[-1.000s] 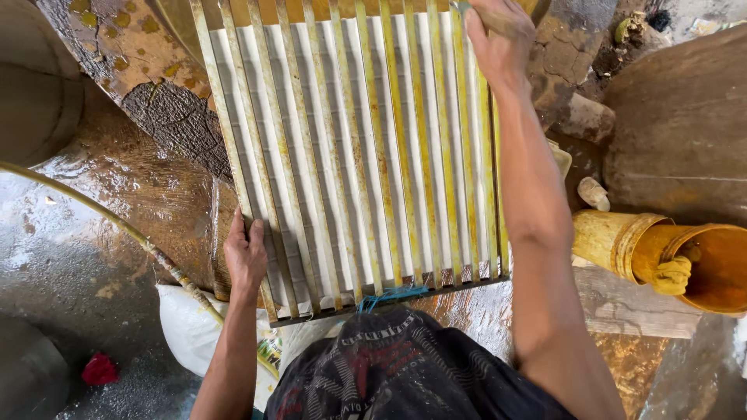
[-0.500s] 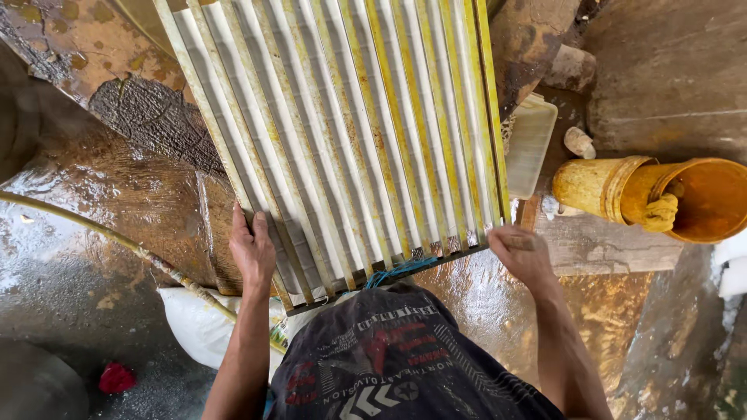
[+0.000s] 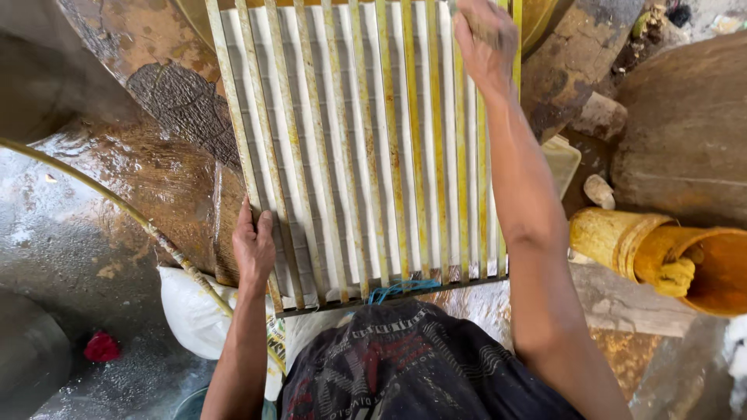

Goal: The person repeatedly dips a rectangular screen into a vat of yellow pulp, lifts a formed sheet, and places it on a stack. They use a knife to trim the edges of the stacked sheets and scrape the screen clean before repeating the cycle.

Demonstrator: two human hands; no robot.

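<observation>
Left hand [image 3: 254, 247] gripping slatted rack [image 3: 366, 148] at its near edge; right hand [image 3: 486, 43] outstretched, fisted on something unclear.

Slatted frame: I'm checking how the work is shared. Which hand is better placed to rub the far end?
Probably the right hand: it is already at the slatted frame's far end, while the left hand grips its near edge.

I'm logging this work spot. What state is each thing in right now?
Slatted frame: tilted, yellow-stained.
Left hand: gripping the frame's lower left edge.
Right hand: closed at the frame's top; contents unclear.
Yellow bucket: on its side, mouth open.
White sack: lying on wet ground.
</observation>
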